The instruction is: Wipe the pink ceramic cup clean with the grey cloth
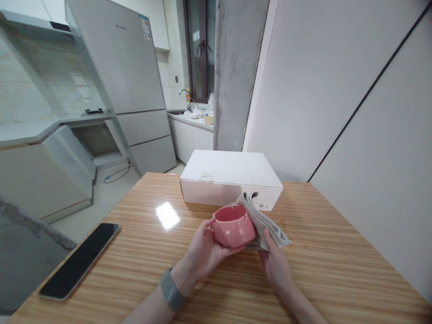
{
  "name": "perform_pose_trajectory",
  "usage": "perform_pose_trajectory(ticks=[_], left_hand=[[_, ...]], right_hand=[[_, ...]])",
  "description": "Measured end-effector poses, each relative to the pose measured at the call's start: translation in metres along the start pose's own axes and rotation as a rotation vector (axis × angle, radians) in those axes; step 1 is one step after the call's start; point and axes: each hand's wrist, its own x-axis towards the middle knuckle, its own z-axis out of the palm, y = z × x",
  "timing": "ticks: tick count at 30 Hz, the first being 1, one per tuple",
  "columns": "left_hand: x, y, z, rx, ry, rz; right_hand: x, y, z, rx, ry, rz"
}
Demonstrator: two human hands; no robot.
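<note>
My left hand [204, 252] cups a small pink faceted bowl [232, 227] from below and the left, holding it just above the wooden table [151, 270]. My right hand [275, 263] grips a folded grey cloth [265, 220] that lies against the bowl's right side and rim. A grey band sits on my left wrist [171, 290].
A closed white cardboard box [231, 177] lies on the table just behind the bowl. A dark phone [81, 261] rests face up near the table's left edge. A white wall runs along the right; a fridge [124, 81], counter and sink stand beyond.
</note>
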Motion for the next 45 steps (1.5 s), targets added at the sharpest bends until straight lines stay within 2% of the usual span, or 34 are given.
perform_pose_trajectory(ticks=[7, 13, 17, 20, 25, 28, 32, 35, 41, 45], left_hand=[[0.0, -0.006, -0.005, 0.112, 0.088, 0.099], [-0.001, -0.016, -0.01, 0.141, 0.039, 0.103], [-0.001, -0.02, -0.01, 0.187, 0.049, 0.113], [0.0, -0.02, -0.008, 0.217, 0.095, 0.153], [0.002, -0.023, -0.007, 0.258, 0.187, 0.264], [0.003, -0.023, -0.009, 0.274, 0.211, 0.224], [0.002, -0.017, -0.004, 0.253, 0.158, 0.159], [0.002, -0.017, 0.001, 0.206, 0.1, 0.184], [0.004, -0.022, -0.005, 0.31, 0.091, 0.266], [0.005, -0.021, -0.011, 0.369, 0.098, 0.312]], right_hand=[[0.002, -0.011, 0.005, 0.114, 0.097, 0.104], [-0.005, -0.02, 0.012, 0.174, -0.024, 0.182], [-0.009, -0.02, 0.017, 0.187, -0.093, 0.212], [-0.011, -0.012, 0.014, 0.129, -0.083, 0.163], [-0.015, 0.01, -0.005, -0.034, -0.023, 0.023], [-0.016, 0.015, -0.009, -0.052, -0.041, 0.016], [-0.01, 0.006, 0.0, 0.037, 0.018, 0.04], [-0.005, -0.004, 0.007, 0.13, 0.037, 0.117], [-0.002, -0.02, 0.012, 0.192, 0.007, 0.164], [-0.005, -0.028, 0.015, 0.173, -0.064, 0.2]])
